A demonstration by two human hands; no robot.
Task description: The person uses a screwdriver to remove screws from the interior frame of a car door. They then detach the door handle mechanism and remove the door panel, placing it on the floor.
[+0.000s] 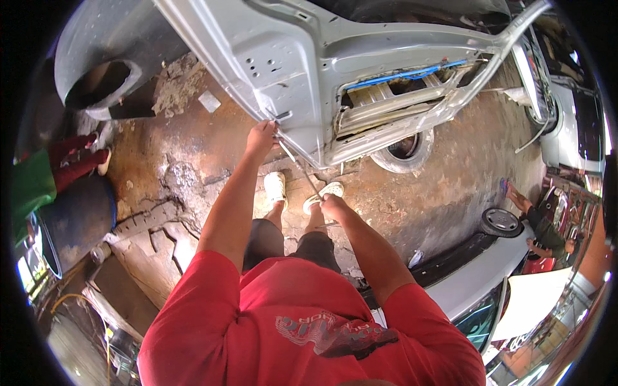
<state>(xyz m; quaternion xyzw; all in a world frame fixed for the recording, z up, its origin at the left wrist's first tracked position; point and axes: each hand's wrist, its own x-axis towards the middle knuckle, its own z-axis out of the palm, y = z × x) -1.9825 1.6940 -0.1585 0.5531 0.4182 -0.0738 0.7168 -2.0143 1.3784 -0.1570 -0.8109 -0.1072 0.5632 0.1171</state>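
A silver-grey car door panel [380,55], without trim and with its inner openings bare, stands in front of me. From its lower left edge a thin metal rod [302,168] slants down toward me. My left hand [261,139] is closed around the rod's upper end, its fingertips close against the door's edge. Lower and to the right, my right hand [335,209] grips the rod's near end. A short thin end of metal pokes out beneath that hand. Whether the rod's tip goes inside the door is hidden by my left fingers.
A tyre [412,154] lies under the door. Silver cars [476,264] stand at the right, with a loose wheel [501,222] and a crouching person [547,238]. At the left are a dark drum [77,215], another person's red-trousered legs [74,157] and broken concrete [151,222].
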